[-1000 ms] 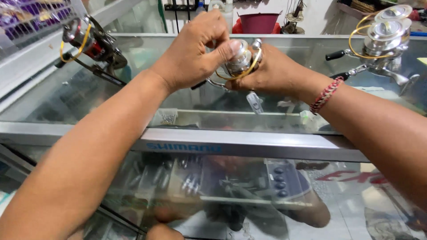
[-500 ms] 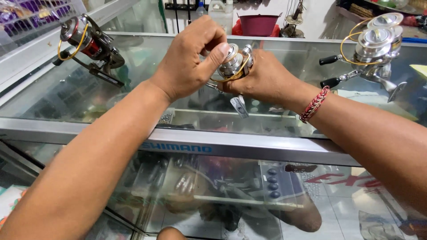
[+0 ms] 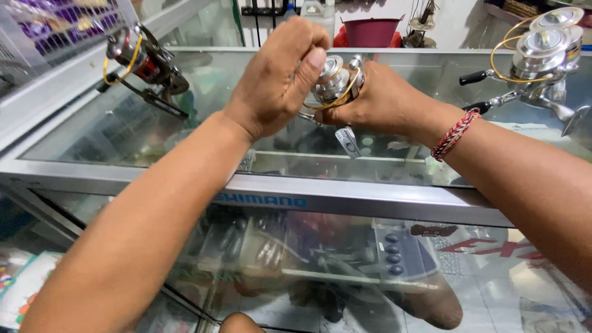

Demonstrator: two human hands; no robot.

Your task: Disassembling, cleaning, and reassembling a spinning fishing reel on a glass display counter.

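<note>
Fingers [image 3: 311, 61] pinch silver reel [image 3: 336, 80] above glass display counter [image 3: 203, 117], shop clutter behind.

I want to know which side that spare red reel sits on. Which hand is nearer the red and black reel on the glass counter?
Left. The left hand is just right of the red and black reel; the right hand lies farther right, beyond the silver reel both hold.

- Silver spinning reel [image 3: 336, 83]: shiny spool with a gold rim, held up above the glass worktop [image 3: 185, 132], its foot pointing downward.
</note>
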